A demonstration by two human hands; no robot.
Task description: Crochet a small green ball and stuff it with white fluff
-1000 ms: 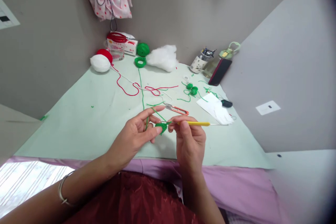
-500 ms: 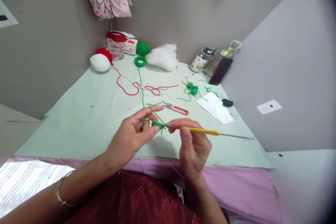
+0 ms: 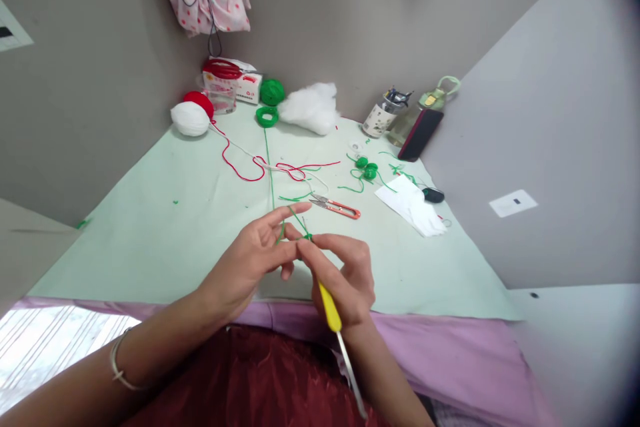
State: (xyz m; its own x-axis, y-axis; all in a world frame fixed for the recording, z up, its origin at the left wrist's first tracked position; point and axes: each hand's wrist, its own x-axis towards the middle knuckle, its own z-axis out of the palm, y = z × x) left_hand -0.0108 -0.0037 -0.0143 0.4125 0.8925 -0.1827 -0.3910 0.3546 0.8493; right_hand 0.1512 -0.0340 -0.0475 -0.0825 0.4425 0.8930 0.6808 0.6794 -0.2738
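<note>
My left hand (image 3: 253, 260) pinches a small green crochet piece (image 3: 306, 236) between thumb and fingers, with green yarn (image 3: 270, 167) running over its forefinger toward the back of the table. My right hand (image 3: 345, 277) grips a yellow-handled crochet hook (image 3: 330, 308). The hook's tip points up into the green piece and its metal tail points down toward my lap. The two hands touch above the front part of the pale green table (image 3: 165, 227). Most of the green piece is hidden by my fingers.
Orange thread snips (image 3: 336, 205) lie just beyond my hands. Red yarn (image 3: 260, 170), small green crochet pieces (image 3: 366, 169), white paper (image 3: 410, 205), white and red yarn balls (image 3: 191, 115), green yarn balls (image 3: 270, 100), stuffing (image 3: 310, 109), a jar (image 3: 381, 117) and a bottle (image 3: 425, 113) lie farther back.
My right hand turned the hook from pointing sideways to the right to pointing down toward me, and moved in against my left hand. The green piece is now mostly covered.
</note>
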